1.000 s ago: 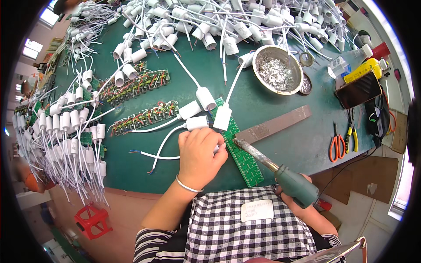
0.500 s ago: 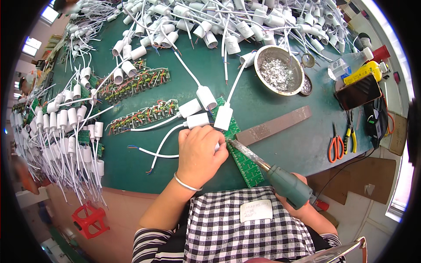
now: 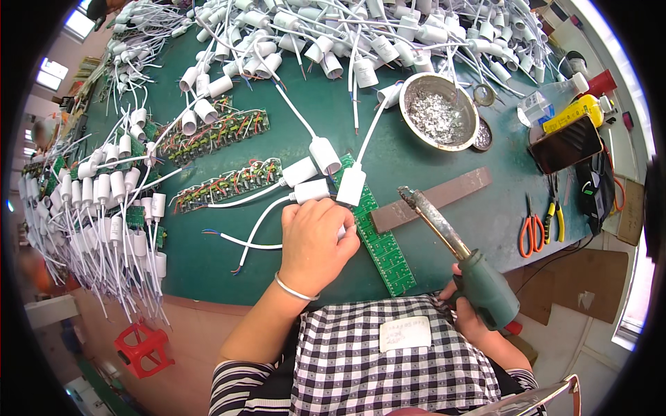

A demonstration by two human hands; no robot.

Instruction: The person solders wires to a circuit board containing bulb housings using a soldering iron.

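My right hand (image 3: 473,320) grips the dark green handle of a soldering iron (image 3: 438,227). Its blackened tip points up and left, over the brown bar (image 3: 454,195) and apart from the board. A long green circuit board (image 3: 390,262) lies slanted in front of me, its far part under white cylindrical housings. My left hand (image 3: 316,239) is closed at the board's left edge. A bit of a white cylindrical housing (image 3: 341,233) shows between its fingers; the rest is hidden. Other white housings with cables (image 3: 352,186) lie just beyond that hand.
A metal bowl (image 3: 409,118) of silvery scraps stands beyond the bar. Orange-handled scissors (image 3: 531,236), yellow-handled pliers (image 3: 553,220), a phone (image 3: 565,144) and bottles lie right. Heaps of white cabled housings (image 3: 298,21) fill the far side and left. Wired boards (image 3: 229,182) lie left of centre.
The soldering iron in my right hand has lifted off the board beside my left fingers and moved right. My left hand has barely moved.
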